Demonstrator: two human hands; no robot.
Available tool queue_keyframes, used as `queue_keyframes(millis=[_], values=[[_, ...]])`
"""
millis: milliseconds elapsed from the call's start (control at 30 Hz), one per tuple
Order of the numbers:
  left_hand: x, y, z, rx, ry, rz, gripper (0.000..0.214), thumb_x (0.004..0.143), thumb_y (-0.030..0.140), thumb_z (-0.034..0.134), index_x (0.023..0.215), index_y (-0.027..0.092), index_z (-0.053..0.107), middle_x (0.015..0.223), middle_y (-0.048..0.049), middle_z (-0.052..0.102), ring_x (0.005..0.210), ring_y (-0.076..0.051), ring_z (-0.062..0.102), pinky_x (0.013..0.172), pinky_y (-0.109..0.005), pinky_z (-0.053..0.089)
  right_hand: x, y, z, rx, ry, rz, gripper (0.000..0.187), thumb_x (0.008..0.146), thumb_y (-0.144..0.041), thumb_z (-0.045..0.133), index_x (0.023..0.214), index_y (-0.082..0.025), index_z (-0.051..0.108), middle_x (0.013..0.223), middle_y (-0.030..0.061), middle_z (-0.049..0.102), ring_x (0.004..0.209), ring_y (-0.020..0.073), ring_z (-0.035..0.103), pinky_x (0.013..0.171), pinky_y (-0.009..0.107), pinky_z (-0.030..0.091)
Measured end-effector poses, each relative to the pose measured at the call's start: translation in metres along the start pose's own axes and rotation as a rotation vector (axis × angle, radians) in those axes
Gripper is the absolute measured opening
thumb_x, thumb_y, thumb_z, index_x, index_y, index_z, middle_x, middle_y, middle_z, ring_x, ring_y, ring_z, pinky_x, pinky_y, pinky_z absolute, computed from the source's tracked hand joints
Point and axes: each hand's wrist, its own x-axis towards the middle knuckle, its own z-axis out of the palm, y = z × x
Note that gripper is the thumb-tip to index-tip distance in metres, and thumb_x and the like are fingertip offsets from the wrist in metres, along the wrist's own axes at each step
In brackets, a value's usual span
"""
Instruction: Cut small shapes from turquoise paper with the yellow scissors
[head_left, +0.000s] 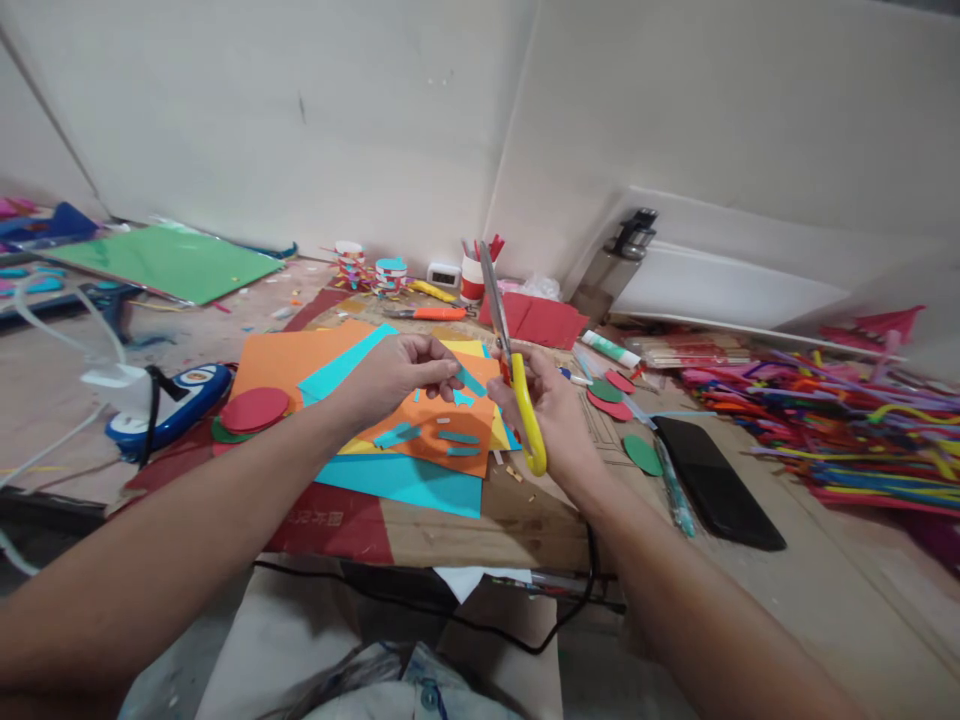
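My left hand (412,372) pinches a small blue paper piece (471,382) between thumb and fingertips. In my right hand (551,400) is a pair of scissors (531,415) with yellow handles, its blades pointing up and away from me, apart from the paper. Several cut blue strips (459,437) lie beneath the hands on an orange sheet (424,462). Under that are yellow paper and a larger blue sheet (420,485). Another orange sheet (262,358) and a blue strip of paper (341,372) lie partly behind my left forearm.
Red paper circles (255,409) and a blue-and-white device (176,405) are at left. An orange cutter (429,314), pen cup (472,280) and red paper (541,320) stand behind. To the right lie a glue stick (611,348), phone (716,483) and pipe cleaners (832,410).
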Motion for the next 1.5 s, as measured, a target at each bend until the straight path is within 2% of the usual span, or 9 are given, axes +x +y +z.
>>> queue_keyframes(millis=[100,200,367,567,900,1300,1500], values=[[0.002,0.002,-0.010,-0.067,0.040,-0.003,0.019,0.073,0.031,0.071,0.067,0.014,0.065,0.064,-0.0051,0.069,0.054,-0.010,0.059,0.054,-0.023,0.040,0.001,0.000,-0.012,-0.080,-0.113,0.024,0.040,0.083,-0.044,0.060,0.115,-0.024,0.048,0.081,-0.0022,0.050,0.058,0.0086,0.042,0.053,0.023,0.037],[0.004,0.005,-0.020,-0.124,0.097,-0.013,0.021,0.072,0.032,0.073,0.066,0.014,0.063,0.066,-0.0054,0.069,0.056,-0.010,0.061,0.054,-0.021,0.039,0.001,-0.005,-0.022,-0.202,-0.272,0.025,0.029,0.086,-0.047,0.055,0.098,-0.021,0.053,0.072,-0.0020,0.050,0.058,0.0101,0.043,0.053,0.023,0.036],[0.007,0.008,-0.029,-0.207,0.172,-0.071,0.025,0.066,0.032,0.077,0.066,0.014,0.060,0.070,-0.0069,0.070,0.068,-0.015,0.068,0.053,-0.020,0.039,-0.001,-0.017,-0.027,-0.273,-0.344,0.016,0.034,0.087,-0.051,0.052,0.099,-0.020,0.056,0.066,-0.0028,0.050,0.055,0.0106,0.045,0.052,0.024,0.035],[0.009,0.006,-0.034,-0.243,0.205,-0.109,0.023,0.067,0.029,0.076,0.065,0.014,0.058,0.066,-0.0057,0.069,0.068,-0.016,0.069,0.055,-0.021,0.042,-0.002,-0.020,-0.026,-0.349,-0.375,0.048,0.037,0.084,-0.054,0.056,0.094,-0.019,0.061,0.062,-0.0024,0.050,0.054,0.0110,0.045,0.051,0.024,0.033],[0.009,0.008,-0.031,-0.240,0.172,-0.104,0.020,0.065,0.026,0.077,0.065,0.012,0.061,0.064,-0.0081,0.070,0.060,-0.015,0.066,0.054,-0.022,0.041,-0.003,-0.017,-0.023,-0.265,-0.404,0.055,0.031,0.085,-0.050,0.057,0.088,-0.019,0.060,0.057,-0.0043,0.047,0.051,0.0101,0.043,0.050,0.023,0.033],[0.010,0.007,-0.034,-0.186,0.139,-0.103,0.016,0.069,0.024,0.072,0.066,0.011,0.062,0.062,-0.0080,0.070,0.056,-0.012,0.064,0.055,-0.021,0.042,-0.003,-0.021,-0.025,-0.333,-0.451,0.064,0.036,0.087,-0.050,0.054,0.094,-0.015,0.063,0.056,-0.0051,0.044,0.049,0.0080,0.039,0.048,0.021,0.032],[0.010,0.008,-0.035,-0.168,0.140,-0.099,0.016,0.070,0.023,0.071,0.064,0.011,0.061,0.062,-0.0080,0.070,0.055,-0.011,0.062,0.055,-0.022,0.041,-0.003,-0.019,-0.024,-0.363,-0.424,0.058,0.033,0.085,-0.048,0.056,0.092,-0.016,0.063,0.059,-0.0047,0.045,0.050,0.0075,0.039,0.050,0.021,0.032]])
